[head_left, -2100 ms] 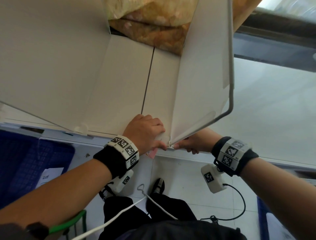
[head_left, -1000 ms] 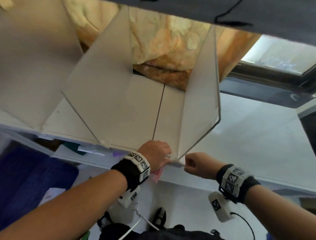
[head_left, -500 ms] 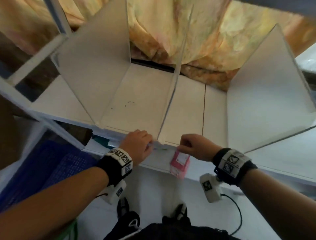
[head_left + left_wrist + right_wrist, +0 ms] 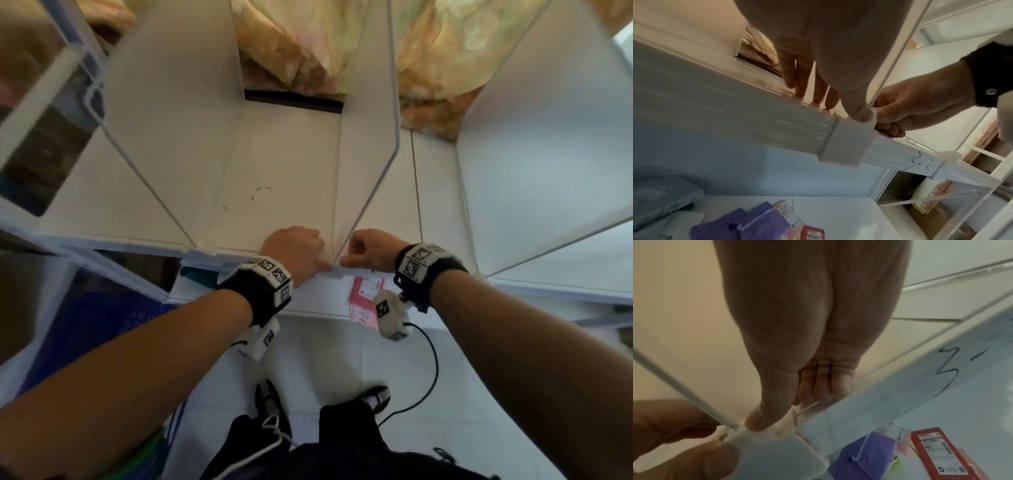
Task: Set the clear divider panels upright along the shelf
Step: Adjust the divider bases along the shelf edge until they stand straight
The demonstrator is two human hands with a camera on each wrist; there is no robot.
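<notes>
We seat clear upright divider panel [image 4: 370, 137] in white plastic clip [image 4: 846, 141], white shelf [image 4: 284, 164] front edge | left hand [image 4: 294, 251] flat, thumb pressing | right hand [image 4: 371, 250] pinches clip | push straight down, evenly.

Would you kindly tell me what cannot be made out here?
Head view: the white clip's slot, covered by the left hand and right hand.
Left wrist view: the divider panel's top, cut off by the frame edge.
Right wrist view: the red packet's label text, too small.
</notes>
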